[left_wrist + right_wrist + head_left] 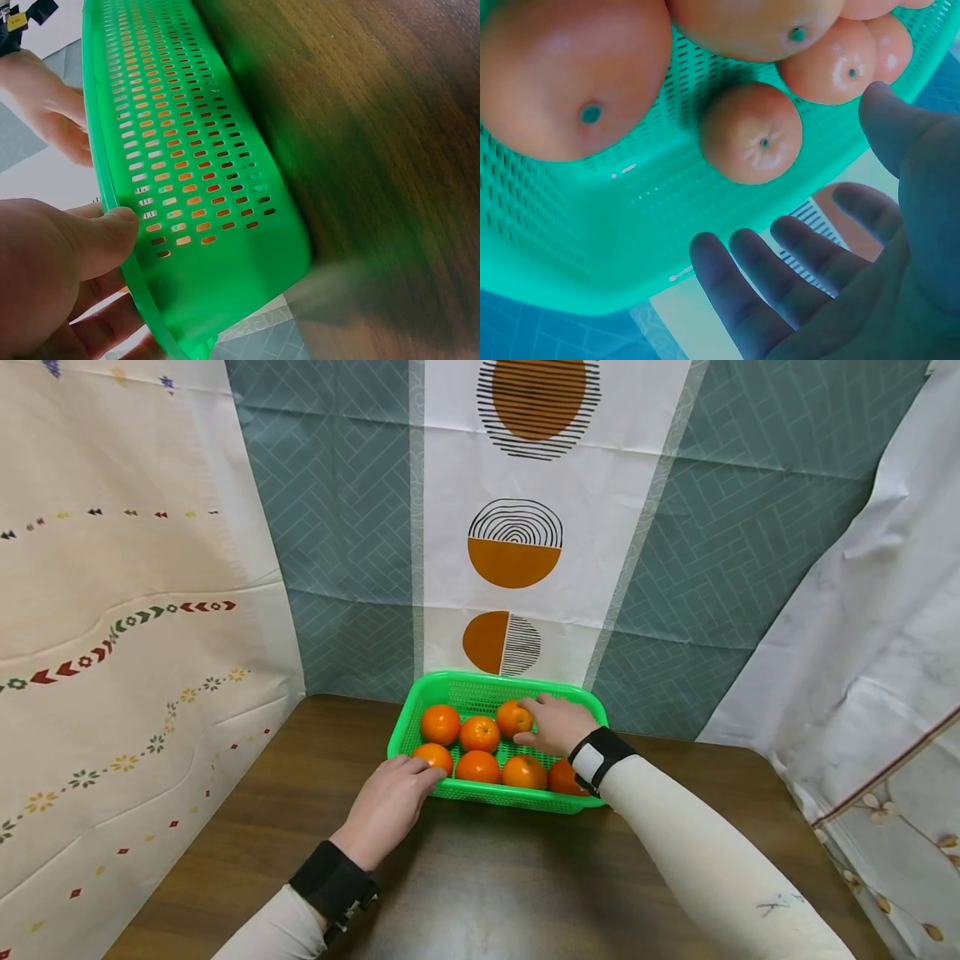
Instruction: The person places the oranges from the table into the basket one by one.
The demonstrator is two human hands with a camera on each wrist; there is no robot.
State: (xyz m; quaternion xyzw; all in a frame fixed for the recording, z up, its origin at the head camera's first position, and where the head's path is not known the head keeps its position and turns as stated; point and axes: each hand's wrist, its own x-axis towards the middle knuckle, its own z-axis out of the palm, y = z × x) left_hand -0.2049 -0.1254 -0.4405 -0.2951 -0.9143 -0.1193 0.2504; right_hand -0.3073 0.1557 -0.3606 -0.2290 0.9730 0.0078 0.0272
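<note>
Green plastic forms the basket (480,687) that is set on the far middle of the wooden table (480,877), just before the patterned backdrop. At the left, the basket's near left corner is held by the left hand (387,806): in the left wrist view the thumb (97,236) is pressed on the rim and the fingers are curled under it. Seven oranges are counted inside in the head view, four along the near wall and three behind them. Farther right, the right hand (557,724) is held over the basket's right half with its fingers relaxed and spread; nothing is gripped by it. Its fingertips lie just beside the rear right orange (513,718), but whether it is touched cannot be told. In the right wrist view the open fingers (780,270) are seen apart from that orange (751,133).
</note>
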